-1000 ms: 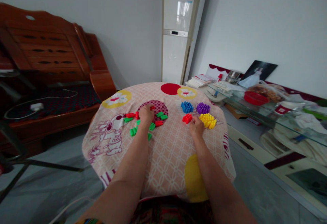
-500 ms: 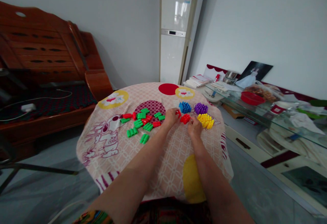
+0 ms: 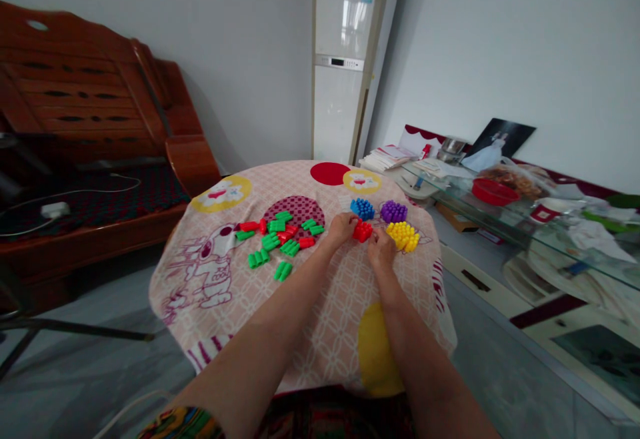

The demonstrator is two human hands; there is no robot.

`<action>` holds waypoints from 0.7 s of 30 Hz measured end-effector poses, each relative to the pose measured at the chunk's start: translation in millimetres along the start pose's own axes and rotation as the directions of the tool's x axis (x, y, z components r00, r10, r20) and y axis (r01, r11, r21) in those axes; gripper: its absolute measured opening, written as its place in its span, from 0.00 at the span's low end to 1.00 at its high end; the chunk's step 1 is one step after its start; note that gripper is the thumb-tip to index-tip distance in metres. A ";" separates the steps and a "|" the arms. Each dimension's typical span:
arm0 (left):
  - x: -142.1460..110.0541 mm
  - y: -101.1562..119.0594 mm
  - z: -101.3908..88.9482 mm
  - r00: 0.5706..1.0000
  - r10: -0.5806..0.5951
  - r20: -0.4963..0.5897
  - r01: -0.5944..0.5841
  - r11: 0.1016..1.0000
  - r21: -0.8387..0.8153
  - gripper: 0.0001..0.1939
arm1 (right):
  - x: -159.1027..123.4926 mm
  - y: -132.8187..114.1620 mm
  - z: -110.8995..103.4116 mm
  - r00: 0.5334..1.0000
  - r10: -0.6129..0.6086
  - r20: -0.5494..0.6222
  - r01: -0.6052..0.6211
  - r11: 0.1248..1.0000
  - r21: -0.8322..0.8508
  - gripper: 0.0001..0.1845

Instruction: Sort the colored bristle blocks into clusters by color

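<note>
A round table under a pink patterned cloth (image 3: 320, 305) carries small plastic pegs. Loose green and red pegs (image 3: 277, 239) lie scattered at the centre left. Four sorted clusters stand at the right: blue (image 3: 363, 209), purple (image 3: 393, 211), yellow (image 3: 404, 236) and red (image 3: 363, 231). My left hand (image 3: 341, 228) rests against the left side of the red cluster, fingers curled on it. Just below the same cluster sits my right hand (image 3: 381, 248), fingers bent and touching it. What either hand pinches is too small to make out.
A dark wooden bench (image 3: 90, 132) with a cable and charger stands at the left. A tall white air conditioner (image 3: 345, 59) stands behind the table. A glass-topped cabinet (image 3: 500, 205) at the right holds papers, a red bowl, a photo and bags.
My left hand has left the scattered green and red pegs and moved right to the red cluster. My right hand shifted slightly left towards that cluster.
</note>
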State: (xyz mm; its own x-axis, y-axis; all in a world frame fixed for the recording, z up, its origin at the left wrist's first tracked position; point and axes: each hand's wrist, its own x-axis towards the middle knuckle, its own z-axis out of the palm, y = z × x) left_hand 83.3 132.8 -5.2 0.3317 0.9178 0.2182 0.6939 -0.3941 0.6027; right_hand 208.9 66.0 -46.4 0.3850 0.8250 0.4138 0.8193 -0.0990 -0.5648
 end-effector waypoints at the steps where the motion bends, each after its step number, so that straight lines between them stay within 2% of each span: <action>1: -0.8 -0.9 -0.3 1.000 0.004 0.001 -0.004 1.000 -0.005 0.17 | -0.1 0.0 0.1 1.000 0.000 0.002 0.000 1.000 0.000 0.18; 6: -5.9 -6.8 -4.7 1.000 0.006 -0.027 -0.007 1.000 -0.029 0.18 | -0.3 2.7 2.6 1.000 -0.018 -0.018 0.018 1.000 0.019 0.19; 9: -12.1 -15.0 -17.3 0.999 -0.012 -0.053 0.010 0.999 -0.038 0.20 | 0.0 5.1 4.8 0.999 -0.020 -0.034 0.021 0.999 0.028 0.19; 12: -22.6 -29.8 -42.1 0.993 -0.070 -0.097 0.070 0.998 -0.003 0.21 | 0.2 6.4 5.8 0.999 -0.025 -0.042 0.026 0.999 0.029 0.19; 14: -31.5 -43.3 -63.2 0.982 -0.135 -0.131 0.149 0.983 0.104 0.18 | 0.3 6.3 5.3 0.999 -0.021 -0.038 0.022 1.000 0.019 0.19; 16: -40.9 -59.1 -84.5 0.970 -0.210 -0.120 0.232 0.946 0.226 0.14 | 0.4 5.5 4.0 0.999 -0.010 -0.030 0.010 1.000 0.004 0.18; 19: -53.5 -83.5 -110.8 0.931 -0.330 -0.154 0.363 0.879 0.310 0.14 | 0.5 3.8 1.6 1.000 -0.003 -0.009 0.003 1.000 -0.004 0.18; 21: -59.9 -97.1 -122.5 0.911 -0.354 -0.213 0.407 0.857 0.316 0.15 | 0.6 2.8 0.7 1.000 -0.002 0.003 0.002 1.000 0.000 0.18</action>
State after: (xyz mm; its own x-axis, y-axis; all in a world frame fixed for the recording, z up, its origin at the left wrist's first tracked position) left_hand -82.2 122.0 17.2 -0.0796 0.9857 0.1485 0.9315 0.0205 0.3631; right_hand 211.1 66.6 -48.2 0.3824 0.8268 0.4126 0.8198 -0.0976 -0.5642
